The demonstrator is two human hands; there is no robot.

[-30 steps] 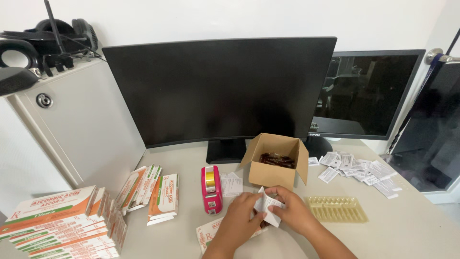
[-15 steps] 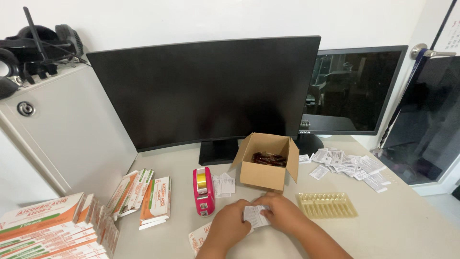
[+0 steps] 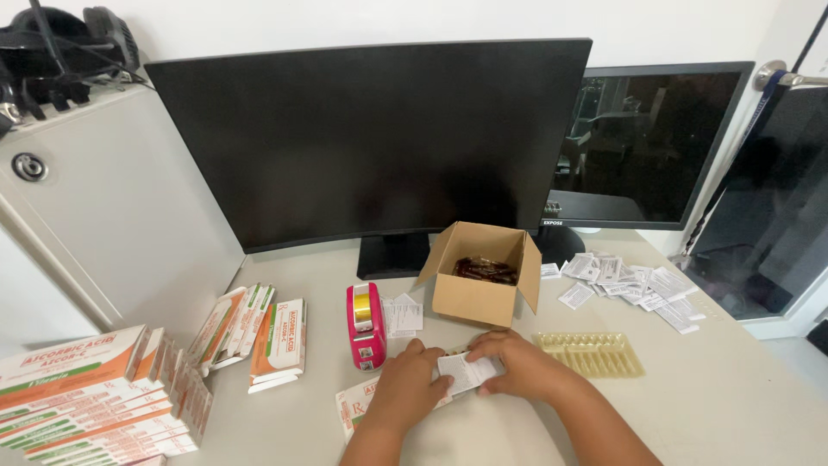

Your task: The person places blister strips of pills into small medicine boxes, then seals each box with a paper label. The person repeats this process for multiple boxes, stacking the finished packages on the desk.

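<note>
Both hands meet just in front of the open cardboard box [image 3: 483, 276]: the left hand [image 3: 405, 388] and right hand [image 3: 517, 367] pinch a small folded paper leaflet [image 3: 466, 373] between their fingertips, low over a flat carton [image 3: 355, 406] on the desk [image 3: 742, 406], seemingly so that the carton steadies the fingers. Left of the box stands a pink tape dispenser [image 3: 366, 324], right of it lies a clear plastic ampoule tray [image 3: 591, 354], and beyond the tray a scatter of more leaflets [image 3: 630, 285], all apparently within easy reach.
</note>
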